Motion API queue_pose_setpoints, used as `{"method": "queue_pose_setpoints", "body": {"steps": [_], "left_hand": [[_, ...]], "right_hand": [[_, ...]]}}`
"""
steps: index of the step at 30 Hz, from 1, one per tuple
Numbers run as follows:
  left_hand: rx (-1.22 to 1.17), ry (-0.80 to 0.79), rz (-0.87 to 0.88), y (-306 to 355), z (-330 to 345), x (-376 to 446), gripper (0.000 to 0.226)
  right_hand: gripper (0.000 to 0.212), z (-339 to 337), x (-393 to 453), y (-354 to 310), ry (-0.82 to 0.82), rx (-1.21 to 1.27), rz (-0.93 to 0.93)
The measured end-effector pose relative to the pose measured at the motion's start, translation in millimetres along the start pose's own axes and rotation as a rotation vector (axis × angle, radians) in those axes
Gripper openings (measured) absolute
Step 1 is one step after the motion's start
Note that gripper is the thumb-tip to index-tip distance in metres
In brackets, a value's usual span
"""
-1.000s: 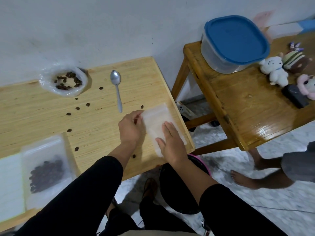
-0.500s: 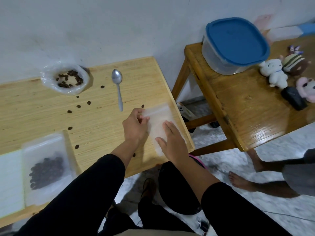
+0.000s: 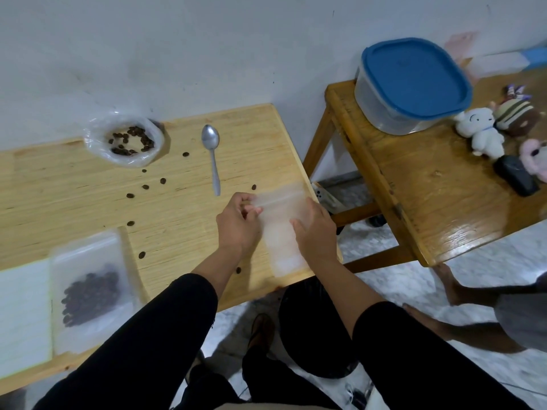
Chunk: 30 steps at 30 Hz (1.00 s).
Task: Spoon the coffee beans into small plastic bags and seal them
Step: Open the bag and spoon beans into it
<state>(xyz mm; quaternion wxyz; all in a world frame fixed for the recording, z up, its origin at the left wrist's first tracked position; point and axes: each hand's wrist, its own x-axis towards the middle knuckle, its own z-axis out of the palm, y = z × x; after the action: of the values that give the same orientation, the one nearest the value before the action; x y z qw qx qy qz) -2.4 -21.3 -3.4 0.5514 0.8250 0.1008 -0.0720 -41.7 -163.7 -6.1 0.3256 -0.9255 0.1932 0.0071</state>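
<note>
Two hands work one empty, clear, small plastic zip bag [image 3: 284,229] lying flat at the right edge of the pale wooden surface [image 3: 74,196]. The left hand [image 3: 236,224] pinches the bag's top left corner; the right hand [image 3: 315,232] presses it flat with straight fingers. A metal spoon [image 3: 212,152] and a crumpled clear bag of coffee beans [image 3: 125,142] lie farther back. So near the edge, the bag could slip off if pulled sideways.
</note>
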Motion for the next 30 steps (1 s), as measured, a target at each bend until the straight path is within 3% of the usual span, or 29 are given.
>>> {"method": "queue_pose_setpoints", "body": {"steps": [8,15,24,30], "left_hand": [[0.026,0.022,-0.029,1.8,0.5,-0.3,0.015],[0.01,0.026,-0.068,-0.6,3.9,3.7,0.021],[0.042,0.011,-0.063,0.6,0.5,6.5,0.021],[-0.005,0.093,-0.026,15.4,-23.1,14.9,0.005]], "right_hand": [[0.039,-3.2,0.7,-2.4,0.161,0.1,0.007],[0.036,-7.4,7.0,-3.7,0.161,0.14,0.103],[0.028,-12.8,10.1,-2.7,0.06,0.226,0.13],[0.022,-21.5,17.0,-21.9,-0.099,0.433,0.035]]}}
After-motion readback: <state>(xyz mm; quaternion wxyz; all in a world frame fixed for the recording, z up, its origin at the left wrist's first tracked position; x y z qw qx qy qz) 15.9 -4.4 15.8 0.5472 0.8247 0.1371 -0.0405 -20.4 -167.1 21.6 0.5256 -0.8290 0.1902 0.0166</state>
